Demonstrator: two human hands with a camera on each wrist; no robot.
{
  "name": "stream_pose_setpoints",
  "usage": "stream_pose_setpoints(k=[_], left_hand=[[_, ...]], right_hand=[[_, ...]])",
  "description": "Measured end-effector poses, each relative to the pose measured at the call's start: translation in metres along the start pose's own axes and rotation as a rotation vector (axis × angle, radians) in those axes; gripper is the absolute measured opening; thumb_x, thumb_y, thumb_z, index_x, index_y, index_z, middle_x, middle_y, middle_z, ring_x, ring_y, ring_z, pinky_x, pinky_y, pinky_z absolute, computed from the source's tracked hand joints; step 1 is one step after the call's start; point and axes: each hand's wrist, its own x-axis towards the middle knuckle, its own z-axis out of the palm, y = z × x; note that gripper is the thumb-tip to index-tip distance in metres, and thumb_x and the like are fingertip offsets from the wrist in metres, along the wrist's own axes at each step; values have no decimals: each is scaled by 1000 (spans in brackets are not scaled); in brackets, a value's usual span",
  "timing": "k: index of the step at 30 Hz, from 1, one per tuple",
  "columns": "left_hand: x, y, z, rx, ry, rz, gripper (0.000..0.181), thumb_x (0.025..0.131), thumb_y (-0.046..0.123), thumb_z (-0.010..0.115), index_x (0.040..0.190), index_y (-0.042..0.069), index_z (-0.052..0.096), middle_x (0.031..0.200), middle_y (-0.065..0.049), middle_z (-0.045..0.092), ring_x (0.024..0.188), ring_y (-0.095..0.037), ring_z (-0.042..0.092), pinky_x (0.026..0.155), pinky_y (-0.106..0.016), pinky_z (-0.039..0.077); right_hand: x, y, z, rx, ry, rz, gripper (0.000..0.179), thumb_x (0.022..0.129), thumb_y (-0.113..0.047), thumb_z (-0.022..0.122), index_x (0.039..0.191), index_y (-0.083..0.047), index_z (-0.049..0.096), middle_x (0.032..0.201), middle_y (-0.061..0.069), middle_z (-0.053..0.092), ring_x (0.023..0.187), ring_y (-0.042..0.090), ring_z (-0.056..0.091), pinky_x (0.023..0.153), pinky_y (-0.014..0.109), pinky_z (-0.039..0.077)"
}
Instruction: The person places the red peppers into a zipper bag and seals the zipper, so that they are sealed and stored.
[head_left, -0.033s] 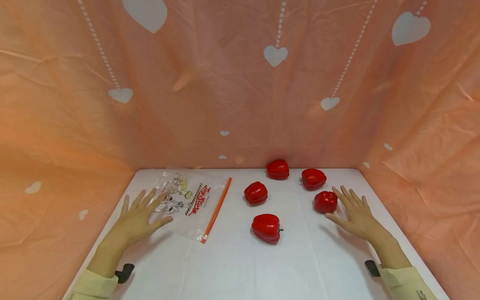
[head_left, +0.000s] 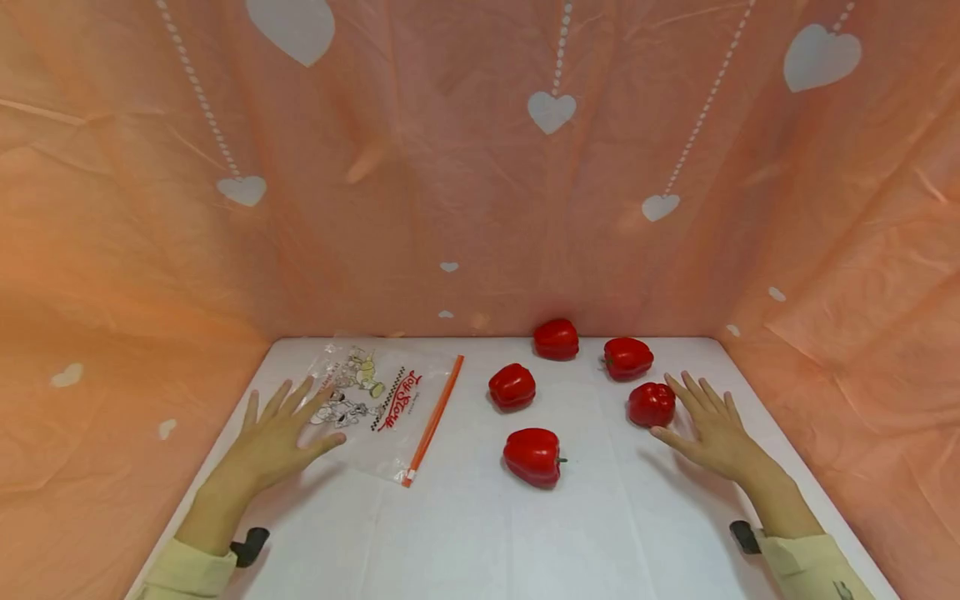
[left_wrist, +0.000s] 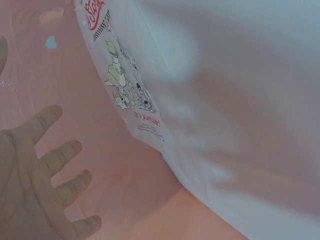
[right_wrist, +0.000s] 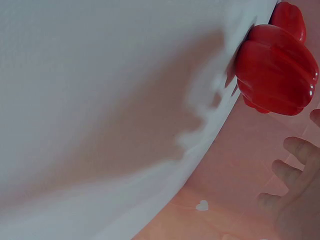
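Observation:
My left hand (head_left: 273, 437) hovers with spread, straight fingers over the near left part of a clear plastic zip bag (head_left: 408, 450). The bag lies flat, printed with cartoon figures and red "Toy Story" lettering, and an orange slider strip (head_left: 435, 421) runs down its right side. In the left wrist view that palm (left_wrist: 25, 185) holds nothing. On the other side my right hand (head_left: 712, 433) is likewise spread, its thumb and fingertips right beside a red bell pepper (head_left: 651, 405). The right wrist view shows this pepper (right_wrist: 275, 70) outside the fingers (right_wrist: 300, 150).
More red bell peppers lie on the white table (head_left: 450, 542): one nearest me (head_left: 534, 457), one at mid-table (head_left: 512, 387), one at the back edge (head_left: 556, 339) and one at back right (head_left: 627, 358). An orange curtain (head_left: 480, 208) with white hearts surrounds the table's back and sides.

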Motion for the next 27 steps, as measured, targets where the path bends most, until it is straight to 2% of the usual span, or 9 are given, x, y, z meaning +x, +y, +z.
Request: stream_pose_setpoints(k=[13, 21, 27], left_hand=[[4, 10, 3, -19, 0, 11, 88, 98, 66, 64, 164, 12, 42, 172, -24, 29, 157, -55, 19, 120, -79, -1], [8, 17, 10, -36, -3, 11, 86, 97, 67, 64, 163, 14, 46, 172, -25, 28, 158, -54, 18, 121, -78, 1], [9, 22, 16, -38, -1, 20, 84, 98, 66, 65, 162, 14, 48, 172, -24, 29, 158, -53, 20, 121, -78, 3]], right_hand=[[2, -9, -1, -3, 6, -12, 97, 96, -55, 72, 170, -13, 25, 172, 33, 20, 155, 61, 13, 120, 80, 0], [5, -22, 1, 23, -21, -20, 99, 93, -54, 75, 168, -8, 30, 173, 31, 19, 157, 58, 10, 122, 76, -3], [8, -36, 4, 37, -28, -51, 99, 94, -56, 75, 169, -12, 29, 173, 30, 19, 158, 57, 10, 124, 72, -7]])
